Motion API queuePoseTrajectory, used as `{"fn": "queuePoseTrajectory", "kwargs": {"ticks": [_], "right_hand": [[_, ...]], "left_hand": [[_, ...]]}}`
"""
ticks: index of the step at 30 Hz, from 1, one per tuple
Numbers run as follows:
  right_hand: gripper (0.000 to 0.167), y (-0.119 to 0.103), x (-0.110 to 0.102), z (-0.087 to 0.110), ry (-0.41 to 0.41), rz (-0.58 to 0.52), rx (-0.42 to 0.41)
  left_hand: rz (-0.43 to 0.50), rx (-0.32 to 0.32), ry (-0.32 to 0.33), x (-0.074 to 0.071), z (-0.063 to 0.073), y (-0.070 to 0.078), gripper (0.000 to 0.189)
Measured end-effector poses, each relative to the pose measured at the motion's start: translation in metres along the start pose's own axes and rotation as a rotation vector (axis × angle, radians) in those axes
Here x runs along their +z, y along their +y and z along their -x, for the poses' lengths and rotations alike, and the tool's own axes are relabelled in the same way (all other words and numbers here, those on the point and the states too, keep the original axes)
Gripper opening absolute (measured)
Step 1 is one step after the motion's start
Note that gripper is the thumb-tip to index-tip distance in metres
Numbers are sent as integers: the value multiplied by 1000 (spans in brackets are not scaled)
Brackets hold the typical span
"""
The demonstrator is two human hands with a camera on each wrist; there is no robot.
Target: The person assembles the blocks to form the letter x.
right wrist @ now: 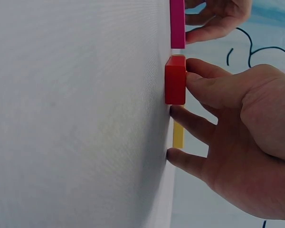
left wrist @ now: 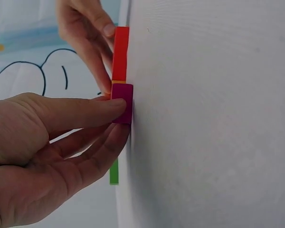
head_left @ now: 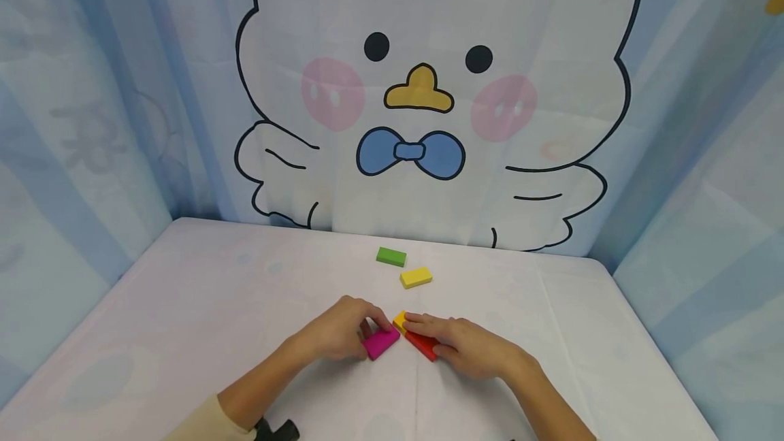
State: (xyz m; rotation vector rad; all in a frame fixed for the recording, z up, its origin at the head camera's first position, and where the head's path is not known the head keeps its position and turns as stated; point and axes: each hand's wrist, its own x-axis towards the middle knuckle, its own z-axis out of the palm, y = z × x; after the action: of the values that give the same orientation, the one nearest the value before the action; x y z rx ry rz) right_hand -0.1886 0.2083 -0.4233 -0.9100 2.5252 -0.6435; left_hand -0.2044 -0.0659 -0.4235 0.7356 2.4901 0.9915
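My left hand (head_left: 344, 329) pinches a magenta block (head_left: 382, 342) between thumb and fingers, low at the table surface. In the left wrist view the thumb lies on one side of that magenta block (left wrist: 123, 103). My right hand (head_left: 468, 344) holds a red block (head_left: 421, 344), the thumb at its near end. Its forefinger reaches over an orange block (head_left: 399, 320), partly hidden by the fingertips. End to end, the red and orange blocks form a slanted line. The magenta block's far end comes close to where they meet; whether it touches cannot be told.
Beyond the hands lie a yellow block (head_left: 416, 278) and, farther back, a green block (head_left: 391, 256). A white cloth covers the table (head_left: 184, 305). Printed curtains (head_left: 422, 203) stand along its back and sides. A dark object (head_left: 283, 431) shows by the left sleeve.
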Motion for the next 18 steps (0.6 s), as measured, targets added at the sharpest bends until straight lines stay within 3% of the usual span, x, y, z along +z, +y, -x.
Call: {"fn": "queuePoseTrajectory", "kwargs": {"ticks": [18], "right_hand": [[62,-2,0,1,8,-5,-8]], "left_hand": [[16,17,-5,4,-2,1,42]]}}
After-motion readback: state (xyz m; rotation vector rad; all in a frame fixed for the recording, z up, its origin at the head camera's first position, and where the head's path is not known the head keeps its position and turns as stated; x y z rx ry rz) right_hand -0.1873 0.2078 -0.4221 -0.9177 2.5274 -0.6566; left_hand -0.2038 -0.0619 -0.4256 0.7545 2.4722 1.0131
